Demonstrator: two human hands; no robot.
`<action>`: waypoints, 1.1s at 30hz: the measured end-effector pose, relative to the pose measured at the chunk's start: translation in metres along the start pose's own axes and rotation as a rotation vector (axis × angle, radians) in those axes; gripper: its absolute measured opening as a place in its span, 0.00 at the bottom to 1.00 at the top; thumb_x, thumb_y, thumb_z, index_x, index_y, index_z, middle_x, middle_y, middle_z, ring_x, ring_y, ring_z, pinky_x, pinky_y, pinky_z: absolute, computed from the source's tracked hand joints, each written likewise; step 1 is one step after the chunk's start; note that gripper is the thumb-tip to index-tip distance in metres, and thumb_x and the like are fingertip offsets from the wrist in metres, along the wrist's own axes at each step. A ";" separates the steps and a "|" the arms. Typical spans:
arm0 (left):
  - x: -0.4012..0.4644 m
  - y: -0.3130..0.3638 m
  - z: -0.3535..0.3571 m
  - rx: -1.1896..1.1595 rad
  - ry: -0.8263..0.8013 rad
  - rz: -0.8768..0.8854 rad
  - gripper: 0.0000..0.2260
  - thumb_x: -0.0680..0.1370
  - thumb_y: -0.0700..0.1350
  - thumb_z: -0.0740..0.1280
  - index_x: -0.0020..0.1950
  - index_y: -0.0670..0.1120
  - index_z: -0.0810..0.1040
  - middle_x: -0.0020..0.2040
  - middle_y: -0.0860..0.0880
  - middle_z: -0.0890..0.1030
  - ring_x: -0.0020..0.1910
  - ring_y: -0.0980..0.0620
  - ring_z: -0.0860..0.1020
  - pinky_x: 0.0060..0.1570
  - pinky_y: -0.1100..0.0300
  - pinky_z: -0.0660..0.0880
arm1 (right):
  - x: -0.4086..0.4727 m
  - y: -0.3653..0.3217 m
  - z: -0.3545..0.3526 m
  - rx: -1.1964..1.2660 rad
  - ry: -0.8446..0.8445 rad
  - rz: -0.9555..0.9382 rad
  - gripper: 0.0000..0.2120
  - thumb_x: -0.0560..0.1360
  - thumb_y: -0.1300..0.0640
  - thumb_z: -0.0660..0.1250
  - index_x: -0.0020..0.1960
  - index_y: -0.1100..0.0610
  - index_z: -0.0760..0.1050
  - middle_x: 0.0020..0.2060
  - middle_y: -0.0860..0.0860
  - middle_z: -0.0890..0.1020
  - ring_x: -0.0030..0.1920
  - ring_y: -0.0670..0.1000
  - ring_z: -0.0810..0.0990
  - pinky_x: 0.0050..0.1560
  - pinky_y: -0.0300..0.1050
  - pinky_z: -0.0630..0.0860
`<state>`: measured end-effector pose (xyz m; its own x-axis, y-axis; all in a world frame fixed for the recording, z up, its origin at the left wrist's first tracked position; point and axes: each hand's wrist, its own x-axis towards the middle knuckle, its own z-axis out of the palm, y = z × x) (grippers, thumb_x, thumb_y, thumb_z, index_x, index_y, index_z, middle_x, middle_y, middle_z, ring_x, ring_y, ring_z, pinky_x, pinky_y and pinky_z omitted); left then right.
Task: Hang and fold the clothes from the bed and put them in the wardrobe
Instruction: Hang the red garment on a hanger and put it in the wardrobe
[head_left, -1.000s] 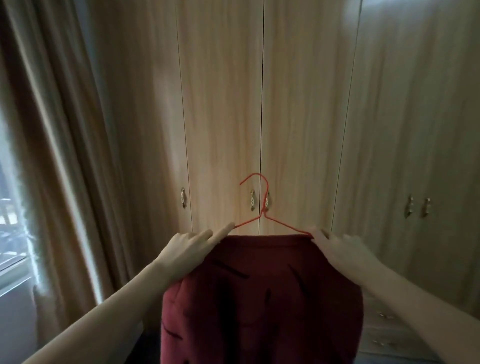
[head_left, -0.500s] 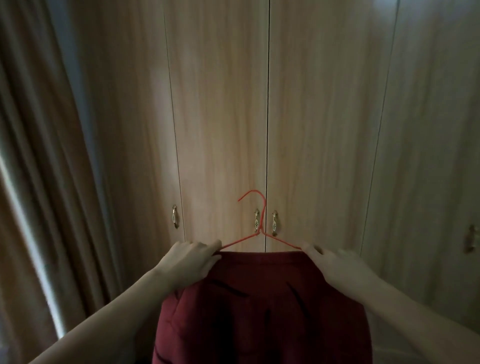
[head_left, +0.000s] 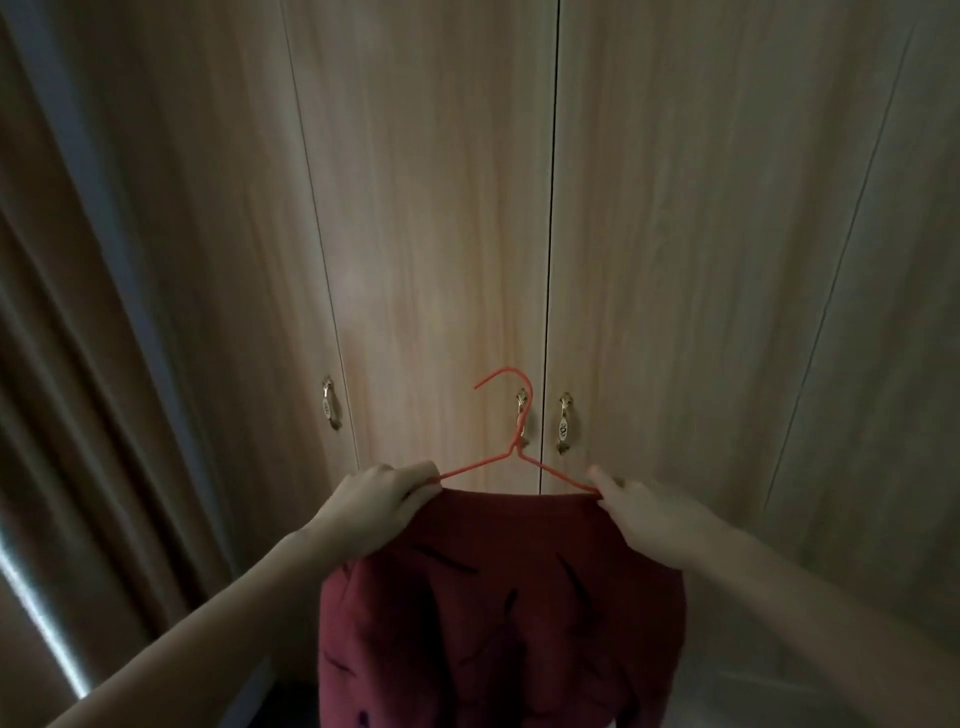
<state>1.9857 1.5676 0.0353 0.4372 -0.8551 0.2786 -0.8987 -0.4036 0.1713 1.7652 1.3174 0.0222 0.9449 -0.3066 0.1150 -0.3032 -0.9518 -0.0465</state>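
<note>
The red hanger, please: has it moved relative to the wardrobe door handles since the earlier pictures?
Yes. The red hanger has shifted left: its neck now crosses the left middle handle.

Two bare forearms are seen, with no sleeve, watch or ring shown on either. The left hand (head_left: 371, 506) and the right hand (head_left: 657, 519) are uncovered. Behind the fingers (head_left: 415, 470) each wrist is left bare; the nails are too dim to be made out.
</note>
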 end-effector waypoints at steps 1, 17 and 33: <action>0.007 -0.005 0.005 -0.083 0.006 -0.011 0.09 0.81 0.58 0.56 0.51 0.60 0.74 0.39 0.58 0.79 0.40 0.59 0.76 0.41 0.60 0.70 | 0.010 0.003 0.006 0.056 -0.041 0.025 0.04 0.82 0.52 0.51 0.56 0.47 0.58 0.43 0.51 0.78 0.43 0.55 0.79 0.41 0.52 0.74; 0.111 -0.117 0.071 -0.196 -0.110 0.015 0.07 0.78 0.63 0.59 0.45 0.66 0.76 0.41 0.64 0.80 0.45 0.60 0.77 0.44 0.56 0.74 | 0.203 0.023 0.051 -0.090 0.005 0.692 0.12 0.79 0.58 0.60 0.57 0.60 0.78 0.54 0.57 0.82 0.56 0.60 0.81 0.51 0.49 0.76; 0.076 -0.099 0.075 -0.211 -0.177 -0.027 0.06 0.77 0.61 0.65 0.39 0.71 0.75 0.38 0.69 0.79 0.42 0.66 0.77 0.43 0.57 0.75 | 0.186 0.012 0.112 0.205 0.290 0.737 0.14 0.83 0.52 0.51 0.61 0.61 0.63 0.48 0.62 0.82 0.50 0.64 0.81 0.42 0.51 0.71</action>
<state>2.1057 1.5187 -0.0312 0.4316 -0.8959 0.1050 -0.8516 -0.3663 0.3751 1.9516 1.2501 -0.0683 0.4340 -0.8698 0.2346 -0.7786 -0.4931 -0.3880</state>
